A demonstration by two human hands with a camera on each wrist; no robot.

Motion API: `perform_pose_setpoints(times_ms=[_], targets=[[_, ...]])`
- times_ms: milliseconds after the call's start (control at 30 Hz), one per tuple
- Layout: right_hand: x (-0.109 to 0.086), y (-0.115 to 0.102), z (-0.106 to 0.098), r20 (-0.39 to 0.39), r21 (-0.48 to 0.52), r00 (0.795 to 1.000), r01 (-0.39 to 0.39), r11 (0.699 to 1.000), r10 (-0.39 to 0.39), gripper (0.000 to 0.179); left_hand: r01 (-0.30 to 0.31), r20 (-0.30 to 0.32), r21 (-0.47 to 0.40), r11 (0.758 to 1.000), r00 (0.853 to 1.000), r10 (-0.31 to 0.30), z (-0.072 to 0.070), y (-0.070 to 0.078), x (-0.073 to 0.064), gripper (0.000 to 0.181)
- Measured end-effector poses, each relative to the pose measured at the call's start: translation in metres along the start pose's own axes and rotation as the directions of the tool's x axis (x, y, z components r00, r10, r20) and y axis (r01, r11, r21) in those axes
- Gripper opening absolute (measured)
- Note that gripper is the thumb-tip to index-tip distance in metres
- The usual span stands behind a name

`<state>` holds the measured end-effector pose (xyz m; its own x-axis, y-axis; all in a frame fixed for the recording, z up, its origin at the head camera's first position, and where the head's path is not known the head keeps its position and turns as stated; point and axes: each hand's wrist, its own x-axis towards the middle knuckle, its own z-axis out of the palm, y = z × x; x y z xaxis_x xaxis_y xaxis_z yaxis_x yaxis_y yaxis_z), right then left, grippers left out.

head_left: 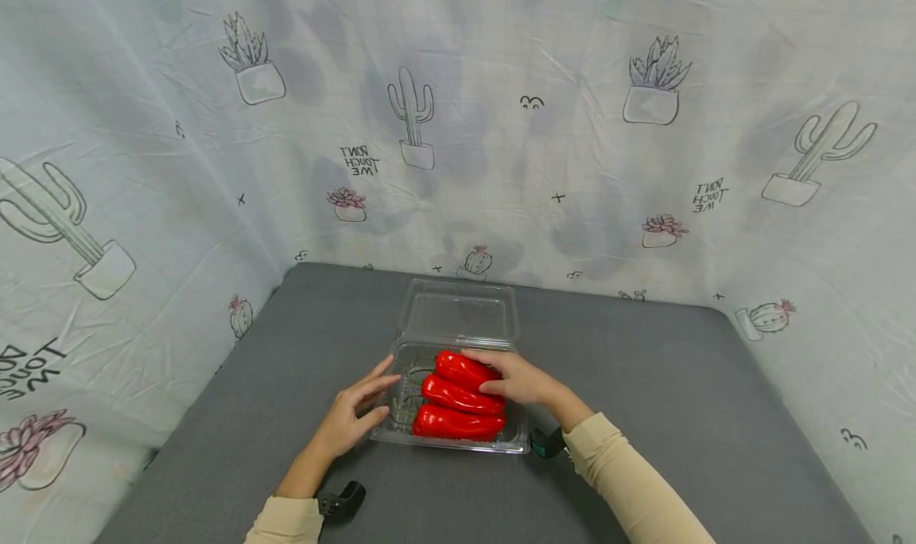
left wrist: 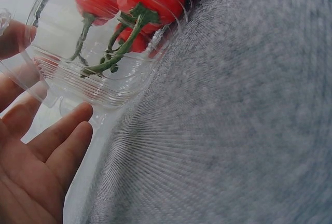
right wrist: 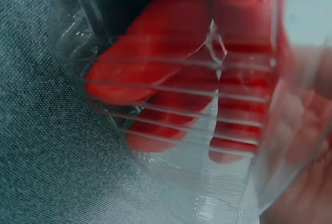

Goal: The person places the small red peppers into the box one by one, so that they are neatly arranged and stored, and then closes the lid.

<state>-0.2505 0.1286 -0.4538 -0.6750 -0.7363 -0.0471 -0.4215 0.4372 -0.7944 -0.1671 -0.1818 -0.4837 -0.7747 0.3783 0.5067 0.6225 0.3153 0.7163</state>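
Long glossy red peppers (head_left: 459,422) with green stems (left wrist: 116,53) lie side by side in a clear plastic clamshell box (head_left: 451,445). My right hand (head_left: 524,379) reaches in from the right and holds the farthest pepper (head_left: 449,363), fingers along its far side and thumb on its near side. In the right wrist view, the ribbed box wall covers part of that hand (right wrist: 303,182). My left hand (head_left: 351,421) is at the box's left side with fingers spread; in the left wrist view its fingertips are at the clear wall near the stems.
The box's clear lid (head_left: 461,309) stands hinged back on the far side. Underneath is a grey cloth-covered table (head_left: 630,369), backed by a white curtain (head_left: 487,130) printed with potted cacti. Dark wrist devices (head_left: 342,502) are at both sleeves.
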Motion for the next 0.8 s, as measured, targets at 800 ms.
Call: perform_pose_setpoints(times_ms=[800], targets=[[0.002, -0.001, 0.002, 0.003, -0.059, 1.0, -0.004, 0.998, 0.004, 0.063, 0.048, 0.012, 0.001, 0.999, 0.999, -0.048, 0.005, -0.03, -0.007, 0.044]])
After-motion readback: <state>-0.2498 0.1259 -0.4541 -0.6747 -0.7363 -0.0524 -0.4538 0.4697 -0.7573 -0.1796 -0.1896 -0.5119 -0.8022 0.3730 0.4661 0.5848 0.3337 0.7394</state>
